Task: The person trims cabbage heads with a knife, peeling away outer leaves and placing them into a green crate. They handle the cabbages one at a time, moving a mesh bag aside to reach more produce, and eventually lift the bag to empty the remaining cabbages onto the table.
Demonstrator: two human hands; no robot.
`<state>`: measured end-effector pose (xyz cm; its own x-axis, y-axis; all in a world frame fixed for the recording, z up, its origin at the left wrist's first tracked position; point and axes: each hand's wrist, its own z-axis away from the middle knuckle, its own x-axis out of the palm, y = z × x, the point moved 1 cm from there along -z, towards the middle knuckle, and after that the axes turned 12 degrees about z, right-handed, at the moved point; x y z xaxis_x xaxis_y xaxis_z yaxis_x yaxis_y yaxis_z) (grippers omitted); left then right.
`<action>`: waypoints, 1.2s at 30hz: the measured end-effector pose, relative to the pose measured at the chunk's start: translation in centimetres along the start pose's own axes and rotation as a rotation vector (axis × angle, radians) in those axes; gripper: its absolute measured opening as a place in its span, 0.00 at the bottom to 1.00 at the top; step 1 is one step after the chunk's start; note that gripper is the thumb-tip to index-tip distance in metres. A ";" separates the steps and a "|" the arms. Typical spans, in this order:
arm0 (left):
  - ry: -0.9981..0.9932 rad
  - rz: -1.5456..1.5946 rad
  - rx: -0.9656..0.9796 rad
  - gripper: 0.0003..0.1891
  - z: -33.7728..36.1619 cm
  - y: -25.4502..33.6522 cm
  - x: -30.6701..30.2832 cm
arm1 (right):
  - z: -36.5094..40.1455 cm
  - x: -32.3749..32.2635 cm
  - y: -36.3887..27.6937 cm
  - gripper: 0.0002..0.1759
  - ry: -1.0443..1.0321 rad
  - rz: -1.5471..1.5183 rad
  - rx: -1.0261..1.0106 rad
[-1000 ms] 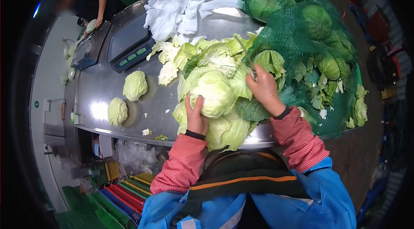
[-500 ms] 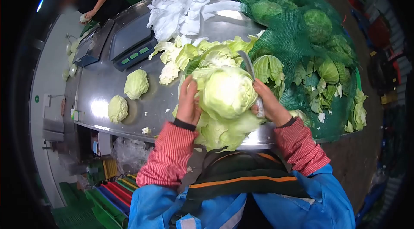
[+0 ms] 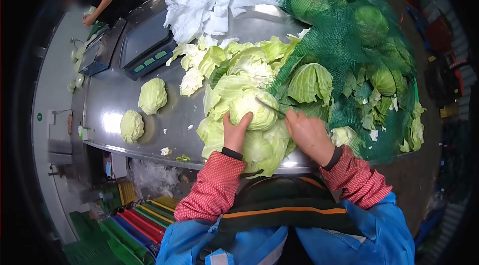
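Note:
A pale, peeled cabbage (image 3: pixel 253 107) rests on a heap of loose outer leaves (image 3: pixel 264 152) near the table's front edge. My left hand (image 3: pixel 236 134) grips its near left side, thumb on top. In my right hand (image 3: pixel 308 135) is a knife (image 3: pixel 270 107), its handle wrapped by my fingers. The blade lies across the upper right of the cabbage, tip pointing away and to the left. Just beyond my right hand, a greener cabbage (image 3: pixel 310 83) sits at the mouth of a green net bag (image 3: pixel 333 45).
Two trimmed cabbages (image 3: pixel 152 96) stand on the metal table (image 3: pixel 105 95) at left, before a scale (image 3: pixel 147 45). White net sleeves (image 3: pixel 199 10) lie at the back. Several cabbages fill the bag at right. Another person (image 3: pixel 107 0) works at the far left.
The cabbage has come down onto the leaves and now appears smaller, with leaves off it. My right hand has turned the knife from upright to lying across the cabbage.

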<state>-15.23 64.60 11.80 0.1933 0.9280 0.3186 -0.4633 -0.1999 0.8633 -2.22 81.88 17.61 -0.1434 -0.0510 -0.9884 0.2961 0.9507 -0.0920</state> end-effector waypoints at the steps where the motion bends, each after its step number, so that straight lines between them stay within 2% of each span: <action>1: 0.014 -0.021 0.004 0.42 -0.1 -0.2 0.1 | 0.1 0.1 -0.1 0.10 -0.007 0.035 0.036; 4: 0.036 -0.125 0.044 0.45 -0.2 -0.9 0.1 | -1.1 1.3 0.1 0.11 -0.064 -0.001 0.110; 7: 0.005 -0.243 0.131 0.45 -0.1 -1.9 -0.4 | -3.5 4.1 3.4 0.14 -0.044 -0.228 0.326; 9: -0.030 -0.234 0.162 0.44 0.5 -1.6 -0.3 | -3.6 3.1 3.7 0.16 -0.033 -0.221 0.224; 11: 0.004 -0.124 0.050 0.44 0.2 -1.4 -0.3 | -2.6 1.5 1.7 0.15 -0.029 -0.222 0.072; 13: 0.016 -0.079 0.007 0.43 -0.4 -0.8 0.0 | -0.9 0.2 -0.4 0.12 0.063 -0.038 -0.022; 15: 0.040 -0.069 0.009 0.44 -0.5 -0.7 0.3 | 0.5 0.0 -0.8 0.09 -0.015 0.005 -0.014; 21: 0.080 -0.118 0.017 0.45 -0.1 -1.1 0.9 | -0.6 3.2 1.7 0.10 0.038 0.212 0.153; 26: 0.062 -0.100 -0.018 0.43 -0.3 -1.2 0.7 | -1.0 0.9 0.4 0.14 -0.054 -0.205 0.072; 29: 0.026 0.013 -0.025 0.42 0.3 -1.1 0.6 | -2.5 -0.9 -0.8 0.16 0.077 -0.316 0.181; 32: -0.094 0.059 0.032 0.40 0.8 -1.3 -0.2 | -5.8 0.1 -1.0 0.17 0.145 -0.260 0.131; 35: -0.159 0.304 -0.040 0.38 1.7 0.2 -0.5 | -7.2 -0.3 0.2 0.17 -0.012 -0.348 0.183; 36: -0.256 0.345 -0.062 0.36 1.5 0.4 -1.2 | -7.0 1.0 1.7 0.16 0.050 -0.280 0.143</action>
<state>-14.33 62.96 12.37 0.2225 0.7003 0.6783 -0.5877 -0.4588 0.6665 -8.44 85.59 17.35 -0.2834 -0.2866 -0.9152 0.3679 0.8488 -0.3797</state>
